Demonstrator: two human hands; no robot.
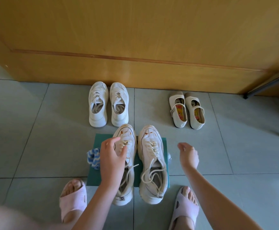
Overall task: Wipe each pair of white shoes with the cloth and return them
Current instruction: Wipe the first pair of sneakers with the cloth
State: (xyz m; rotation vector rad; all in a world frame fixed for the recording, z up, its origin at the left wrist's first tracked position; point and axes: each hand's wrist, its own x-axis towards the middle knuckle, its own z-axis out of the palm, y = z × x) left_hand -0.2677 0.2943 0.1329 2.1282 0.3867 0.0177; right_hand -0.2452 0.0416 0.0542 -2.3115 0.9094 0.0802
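Note:
Two stained white sneakers, a left one (127, 135) and a right one (152, 156), stand side by side on a green mat (100, 178). My left hand (110, 156) hovers over the left sneaker's laces with curved fingers; I cannot tell if it touches them. My right hand (188, 155) hangs beside the right sneaker, loosely curled and holding nothing. A blue-and-white cloth (93, 157) lies crumpled at the mat's left edge. A cleaner pair of white sneakers (108, 103) stands near the door. A pair of cream strap shoes (187, 110) sits to the right.
A wooden door (135, 39) closes off the far side. Grey floor tiles (35, 130) spread all round. My feet in pink slippers, left (73, 201) and right (184, 208), stand at the mat's near corners. Dark metal furniture legs (268, 85) cross the right edge.

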